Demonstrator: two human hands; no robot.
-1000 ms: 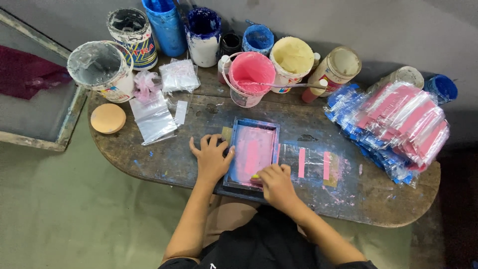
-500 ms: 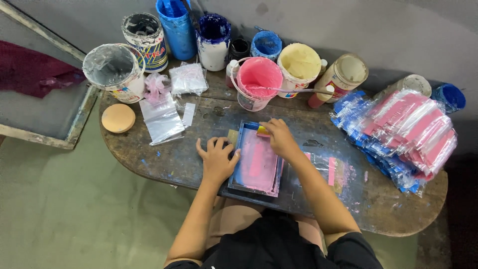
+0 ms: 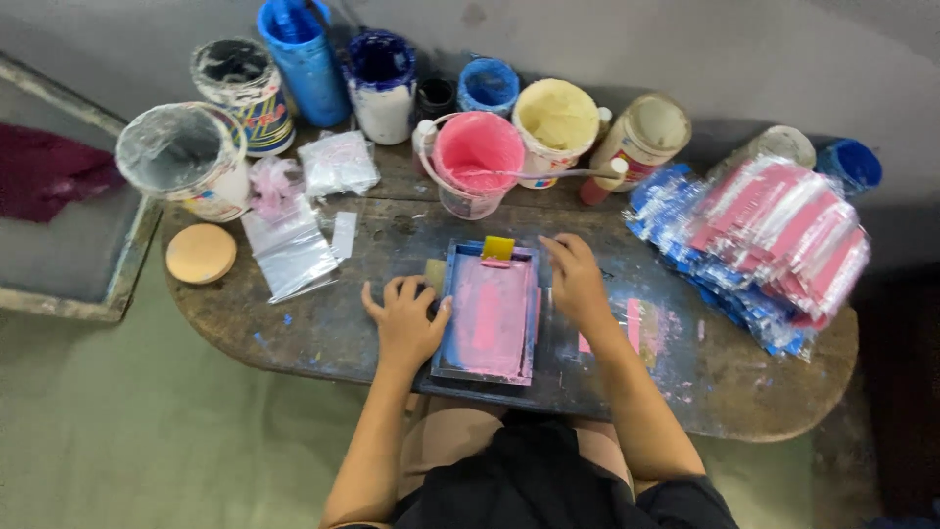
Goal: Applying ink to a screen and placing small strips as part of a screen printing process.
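The small blue printing frame (image 3: 490, 312), its screen stained pink, lies flat on the counter (image 3: 323, 323) in the middle of the picture. The left hand (image 3: 406, 315) rests open at the frame's left edge, fingers spread and thumb touching the rim; it presses the frame down and grips nothing. The right hand (image 3: 576, 279) lies against the right edge with loosely bent fingers; whether it holds anything I cannot tell. A yellow scraper (image 3: 497, 249) sits at the top end of the frame.

To do this step well, I think the frame must stay flat and not slide, so both hands should press evenly on the two sides.

The pink bucket (image 3: 475, 162) with a stick (image 3: 548, 175) across it stands just above the frame, near enough to be knocked. Other paint pots stand along the top. A pile of pink and blue packets (image 3: 774, 240) fills the right side, and clear bags (image 3: 289, 250) lie at the left, beside a round wooden lid (image 3: 200, 254).
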